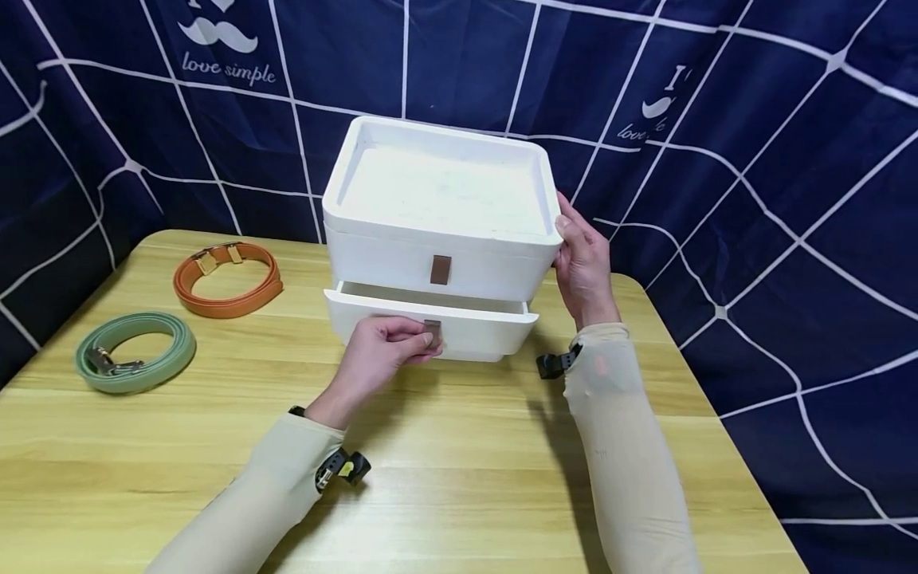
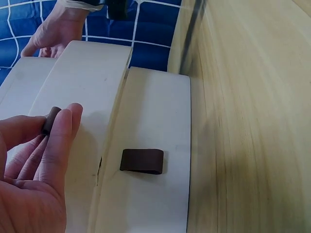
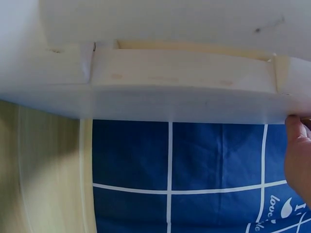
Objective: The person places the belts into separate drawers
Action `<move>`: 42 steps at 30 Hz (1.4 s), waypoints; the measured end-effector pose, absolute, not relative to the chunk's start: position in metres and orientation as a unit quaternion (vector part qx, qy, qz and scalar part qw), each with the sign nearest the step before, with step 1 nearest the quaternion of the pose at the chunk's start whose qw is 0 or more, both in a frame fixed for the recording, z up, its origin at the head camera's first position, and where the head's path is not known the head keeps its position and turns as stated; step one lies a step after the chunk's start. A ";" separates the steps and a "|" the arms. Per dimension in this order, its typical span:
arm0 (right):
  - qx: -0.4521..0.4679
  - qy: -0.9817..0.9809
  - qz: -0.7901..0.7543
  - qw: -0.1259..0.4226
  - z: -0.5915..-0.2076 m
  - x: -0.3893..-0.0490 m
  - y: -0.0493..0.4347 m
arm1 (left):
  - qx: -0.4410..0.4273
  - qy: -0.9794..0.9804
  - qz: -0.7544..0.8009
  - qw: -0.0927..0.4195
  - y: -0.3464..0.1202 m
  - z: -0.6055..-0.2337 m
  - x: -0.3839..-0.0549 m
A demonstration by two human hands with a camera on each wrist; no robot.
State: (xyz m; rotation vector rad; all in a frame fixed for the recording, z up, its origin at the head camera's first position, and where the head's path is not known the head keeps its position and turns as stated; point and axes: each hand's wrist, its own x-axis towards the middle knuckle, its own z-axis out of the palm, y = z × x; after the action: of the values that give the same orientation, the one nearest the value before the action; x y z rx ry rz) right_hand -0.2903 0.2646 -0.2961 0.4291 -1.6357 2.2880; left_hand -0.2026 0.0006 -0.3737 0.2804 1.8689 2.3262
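A white drawer box (image 1: 437, 255) with a tray-like top stands on the table. One drawer (image 1: 373, 312) sticks out from its front. My left hand (image 1: 380, 355) pinches that drawer's brown pull tab (image 1: 432, 328) between thumb and fingers; in the left wrist view the tab (image 2: 50, 121) shows between the fingertips. Below it, a lower drawer (image 2: 150, 116) with its own brown tab (image 2: 142, 160) is closed. My right hand (image 1: 584, 259) grips the box's right side near the top rim, some fingers hidden behind it. The right wrist view shows the protruding drawer's side (image 3: 184, 70).
On the left of the wooden table (image 1: 459, 478) lie a coiled orange belt (image 1: 228, 305) and a coiled green belt (image 1: 136, 383), both with metal buckles. A dark blue curtain (image 1: 459, 56) with white lines hangs behind and to the right.
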 end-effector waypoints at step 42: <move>0.154 -0.550 0.808 0.147 -0.296 -0.291 0.263 | 0.108 0.623 0.769 0.095 -0.005 -0.373 -0.196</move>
State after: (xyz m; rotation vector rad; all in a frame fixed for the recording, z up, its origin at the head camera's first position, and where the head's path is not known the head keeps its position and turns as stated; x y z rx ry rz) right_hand -0.2912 0.2634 -0.2964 0.4441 -1.5816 2.3244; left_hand -0.1961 -0.0049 -0.3732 0.3209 1.8468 2.2802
